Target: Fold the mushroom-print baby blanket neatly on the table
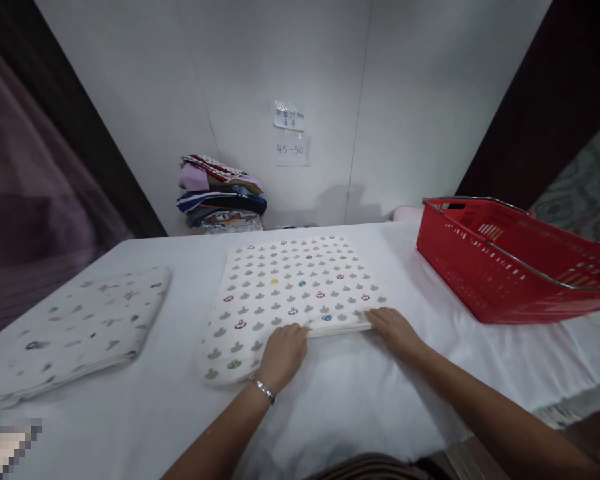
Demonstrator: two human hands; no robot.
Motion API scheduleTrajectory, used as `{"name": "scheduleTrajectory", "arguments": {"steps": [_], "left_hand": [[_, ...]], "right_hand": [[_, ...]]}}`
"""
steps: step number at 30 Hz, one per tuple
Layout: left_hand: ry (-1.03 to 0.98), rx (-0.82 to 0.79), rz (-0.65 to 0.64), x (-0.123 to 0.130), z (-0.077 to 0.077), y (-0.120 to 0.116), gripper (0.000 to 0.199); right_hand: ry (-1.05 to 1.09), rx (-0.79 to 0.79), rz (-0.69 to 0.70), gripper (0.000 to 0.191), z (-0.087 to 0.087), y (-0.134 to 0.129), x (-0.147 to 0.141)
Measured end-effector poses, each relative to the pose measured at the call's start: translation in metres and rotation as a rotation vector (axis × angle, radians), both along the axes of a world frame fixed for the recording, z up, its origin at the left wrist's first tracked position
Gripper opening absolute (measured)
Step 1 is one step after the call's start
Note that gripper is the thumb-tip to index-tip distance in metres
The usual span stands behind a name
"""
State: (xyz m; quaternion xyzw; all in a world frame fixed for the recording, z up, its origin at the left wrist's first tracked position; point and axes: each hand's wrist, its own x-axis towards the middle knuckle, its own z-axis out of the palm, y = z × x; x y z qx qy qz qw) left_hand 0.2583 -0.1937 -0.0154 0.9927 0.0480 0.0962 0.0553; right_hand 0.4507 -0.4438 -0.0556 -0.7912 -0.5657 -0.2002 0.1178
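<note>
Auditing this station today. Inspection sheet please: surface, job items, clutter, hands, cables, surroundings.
Surface: white table cover, lightly creased.
Job items: mushroom-print fabric, folded, lying flat.
Clutter: second printed fabric, folded, at left; red basket at right; stacked fabrics at the back.
Hands: left hand and right hand both at the mushroom-print fabric's near edge.
Cables: nothing seen.
Surroundings: pale wall with two paper notes, the lower reading "45-50".

Whether the left hand (284,353) and the right hand (396,333) grip the printed cloth (287,292) cannot be told, their thumbs being hidden, and both forearms (215,430) run off the picture. Its sides cut off the folded cloth (93,320) and the red basket (453,277). Writing on the upper sign (289,119) is partly too blurred to read, the table (165,420) hides the foot of the fabric stack (223,197), and coarse pixels (5,447) mask the lower left corner.
</note>
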Motion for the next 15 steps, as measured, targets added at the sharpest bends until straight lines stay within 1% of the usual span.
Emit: {"name": "scheduleTrajectory", "arguments": {"steps": [3, 4, 6, 8, 9, 13, 15], "left_hand": [[-0.125, 0.066, 0.046, 0.006, 0.017, 0.002, 0.025], [-0.124, 0.082, 0.043, 0.006, 0.019, 0.0, 0.026], [-0.027, 0.082, -0.012, 0.003, 0.018, -0.004, 0.026], [0.088, 0.062, -0.06, -0.003, 0.013, -0.009, 0.025], [0.108, 0.051, -0.06, -0.005, 0.011, -0.01, 0.026], [0.06, 0.022, -0.017, -0.009, 0.01, -0.011, 0.027], [0.115, 0.011, -0.035, -0.008, 0.012, -0.012, 0.024]], "right_hand": [[-0.053, 0.1, -0.047, 0.042, 0.022, -0.009, 0.018], [-0.054, 0.119, -0.061, 0.043, 0.027, -0.011, 0.02], [-0.023, 0.088, -0.034, 0.041, 0.03, -0.017, 0.02], [0.02, 0.014, 0.033, 0.04, 0.025, -0.024, 0.015], [0.029, -0.002, 0.049, 0.04, 0.021, -0.027, 0.013], [-0.005, 0.07, -0.002, 0.043, 0.007, -0.038, 0.006], [0.002, 0.044, 0.03, 0.041, 0.006, -0.04, 0.005]]}}
